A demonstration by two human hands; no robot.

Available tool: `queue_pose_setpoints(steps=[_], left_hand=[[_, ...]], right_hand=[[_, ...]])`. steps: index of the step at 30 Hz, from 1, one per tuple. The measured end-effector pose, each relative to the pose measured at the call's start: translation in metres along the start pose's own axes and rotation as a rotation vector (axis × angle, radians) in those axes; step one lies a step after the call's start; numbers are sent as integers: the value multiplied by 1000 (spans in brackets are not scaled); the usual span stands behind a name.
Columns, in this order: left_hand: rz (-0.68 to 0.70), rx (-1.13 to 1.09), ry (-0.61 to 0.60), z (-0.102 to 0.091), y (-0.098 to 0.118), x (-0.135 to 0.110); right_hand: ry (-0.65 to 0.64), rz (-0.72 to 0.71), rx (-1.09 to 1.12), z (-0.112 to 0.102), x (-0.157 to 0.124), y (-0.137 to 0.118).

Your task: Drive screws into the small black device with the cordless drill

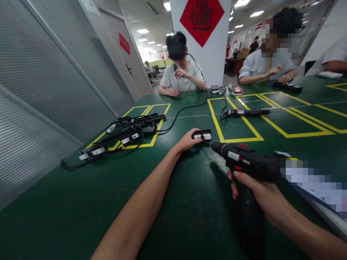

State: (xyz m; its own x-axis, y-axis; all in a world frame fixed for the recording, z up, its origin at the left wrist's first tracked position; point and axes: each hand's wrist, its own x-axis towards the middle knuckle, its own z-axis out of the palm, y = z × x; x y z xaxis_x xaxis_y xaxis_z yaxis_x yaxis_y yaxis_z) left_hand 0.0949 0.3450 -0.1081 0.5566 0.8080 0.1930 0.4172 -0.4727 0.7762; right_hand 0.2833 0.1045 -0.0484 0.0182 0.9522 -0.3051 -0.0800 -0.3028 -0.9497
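Observation:
My right hand [252,186] is wrapped round the grip of a black cordless drill [248,160] with red buttons. The drill points left, and its thin bit reaches the near edge of a small black box-like part [206,133] with white labels. Whether the bit touches the part or a screw in it, I cannot tell. My left hand [189,140] grips that part at its left end, thumb in front, and holds it at the green table [173,195].
Black devices with labels and cables [130,135] lie on the left. A long tool with a cable [245,112] lies beyond the part. Yellow tape [242,139] marks rectangles. Two people sit across the table, one with a screwdriver-like tool [177,77]. A blurred paper-like item [314,180] lies right.

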Motion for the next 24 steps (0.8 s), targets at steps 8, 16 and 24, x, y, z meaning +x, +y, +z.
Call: queue_pose_setpoints(steps=[8,16,24], left_hand=[[-8,10,0,0,-2,0],[8,-10,-11,-1,-1,0],[-5,-9,-21,-1,4,-2]], right_hand=[[-14,-3,30,0,2,0],[-13,-14,19,0,0,0],[-11,-8,0,0,0,-1]])
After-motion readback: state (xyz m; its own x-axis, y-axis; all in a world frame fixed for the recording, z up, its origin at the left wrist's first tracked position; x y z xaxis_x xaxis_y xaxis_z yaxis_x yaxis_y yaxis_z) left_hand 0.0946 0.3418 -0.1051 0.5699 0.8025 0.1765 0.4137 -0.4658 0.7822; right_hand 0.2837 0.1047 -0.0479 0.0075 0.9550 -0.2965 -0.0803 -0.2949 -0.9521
